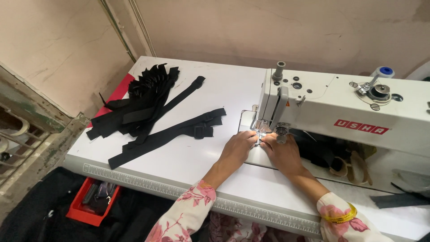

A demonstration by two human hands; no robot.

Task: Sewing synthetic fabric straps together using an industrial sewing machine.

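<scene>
White sleeves point(188, 215) with pink flowers (yellow bangle point(341, 218) at right).

Cracked pinkish plaster walls point(58, 49); pipes in corner point(127, 31); barred window point(13, 148) left; white worktable point(210, 85); even daylight.

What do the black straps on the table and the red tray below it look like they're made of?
Black straps: seemingly woven webbing, matte; they lie flat and limp, some with buckles. Red tray: likely moulded plastic, with a smooth, even colour and rigid rim. White table: probably a smooth laminate with a slight sheen.
</scene>
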